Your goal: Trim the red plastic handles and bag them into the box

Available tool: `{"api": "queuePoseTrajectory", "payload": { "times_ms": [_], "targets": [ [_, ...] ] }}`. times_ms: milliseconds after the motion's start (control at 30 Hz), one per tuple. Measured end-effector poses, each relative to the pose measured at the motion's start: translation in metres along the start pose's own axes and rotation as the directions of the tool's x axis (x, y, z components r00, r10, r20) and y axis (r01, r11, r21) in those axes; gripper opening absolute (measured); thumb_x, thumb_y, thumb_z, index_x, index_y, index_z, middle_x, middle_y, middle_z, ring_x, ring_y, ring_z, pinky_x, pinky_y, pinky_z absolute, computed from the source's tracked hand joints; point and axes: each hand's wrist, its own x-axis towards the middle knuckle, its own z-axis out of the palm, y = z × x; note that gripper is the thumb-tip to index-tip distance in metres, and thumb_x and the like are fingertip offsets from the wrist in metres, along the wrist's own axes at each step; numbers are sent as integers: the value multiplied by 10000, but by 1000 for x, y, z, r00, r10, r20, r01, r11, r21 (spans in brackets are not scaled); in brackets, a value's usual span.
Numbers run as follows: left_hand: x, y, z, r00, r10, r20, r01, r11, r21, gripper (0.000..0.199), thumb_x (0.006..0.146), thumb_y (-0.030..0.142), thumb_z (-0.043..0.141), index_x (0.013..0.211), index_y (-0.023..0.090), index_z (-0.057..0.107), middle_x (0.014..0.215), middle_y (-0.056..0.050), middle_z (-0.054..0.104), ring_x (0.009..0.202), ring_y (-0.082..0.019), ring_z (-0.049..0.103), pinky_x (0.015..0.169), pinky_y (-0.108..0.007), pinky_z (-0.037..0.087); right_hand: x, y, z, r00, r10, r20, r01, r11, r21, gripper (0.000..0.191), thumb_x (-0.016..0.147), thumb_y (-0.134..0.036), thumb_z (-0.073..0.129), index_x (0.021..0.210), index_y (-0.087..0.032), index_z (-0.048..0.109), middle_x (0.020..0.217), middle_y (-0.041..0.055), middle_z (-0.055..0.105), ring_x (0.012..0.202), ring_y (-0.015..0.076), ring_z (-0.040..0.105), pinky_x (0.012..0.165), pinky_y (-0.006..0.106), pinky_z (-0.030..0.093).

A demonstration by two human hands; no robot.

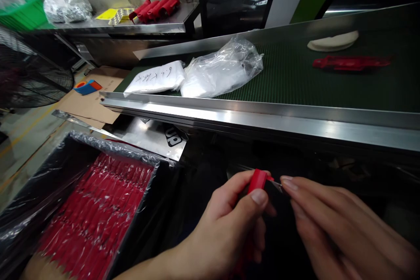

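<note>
A red plastic part (257, 180) is held upright between the thumb and fingers of my left hand (229, 214), at the lower middle of the view. Its lower end runs down behind the fingers into shadow. Just right of its top, my right hand (331, 214) pinches a small, thin blade-like piece (276, 185) between thumb and forefinger. The tip of that piece meets a small red tab on the part's right side. What exactly the thin piece is cannot be made out.
Beyond my hands runs a green conveyor belt (288, 83) carrying plastic-wrapped white packs (216, 70), a red part (354, 63) and a pale curved piece (333, 42). A lined box (152, 179) of bagged red parts stands left. Red pieces (157, 8) lie on a metal shelf.
</note>
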Motion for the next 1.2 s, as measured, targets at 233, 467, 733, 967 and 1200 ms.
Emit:
{"api": "queuePoseTrajectory", "payload": {
  "times_ms": [233, 467, 733, 967, 1200],
  "targets": [
    [2, 3, 1, 995, 2, 95, 4, 998, -67, 271, 932, 436, 557, 1028, 183, 566, 898, -29, 582, 449, -33, 523, 377, -113, 430, 0, -3, 2, 1000, -23, -15, 23, 1000, 3, 514, 780, 23, 631, 1272, -128, 612, 1182, 102, 645, 1081, 222, 612, 867, 365, 525],
    [-4, 1, 0, 969, -118, 217, 150, 979, -137, 512, 833, 511, 673, 1191, 159, 572, 810, -46, 615, 444, -30, 513, 399, -94, 413, 1, 8, 2, 984, 152, -89, -157, 986, -49, 374, 876, -76, 598, 1216, -225, 643, 1132, 20, 682, 999, 145, 651, 923, 284, 504],
    [7, -7, -7, 961, -36, 276, 120, 948, -296, 334, 921, 419, 530, 1115, 151, 571, 819, -72, 644, 404, -75, 559, 362, -178, 479, -13, 7, 1, 997, 65, -44, -63, 997, 41, 488, 854, -100, 614, 1319, -246, 590, 1223, 41, 640, 1073, 190, 643, 900, 315, 552],
    [7, -11, -6, 967, -32, 254, 121, 931, -344, 303, 944, 413, 477, 1148, 189, 486, 812, -64, 661, 399, -87, 576, 372, -191, 490, -8, 2, 1, 999, -32, -38, 30, 999, -40, 592, 822, -55, 634, 1375, -246, 544, 1193, 64, 636, 1060, 203, 625, 841, 348, 529],
    [3, -12, -4, 962, -13, 272, 120, 917, -380, 254, 964, 389, 440, 1115, 188, 473, 818, -72, 682, 401, -89, 590, 384, -189, 496, -7, 2, -1, 996, -89, 8, 89, 987, -131, 521, 842, -41, 636, 1339, -184, 573, 1195, 98, 635, 1030, 214, 614, 843, 377, 473]
  ]
}}
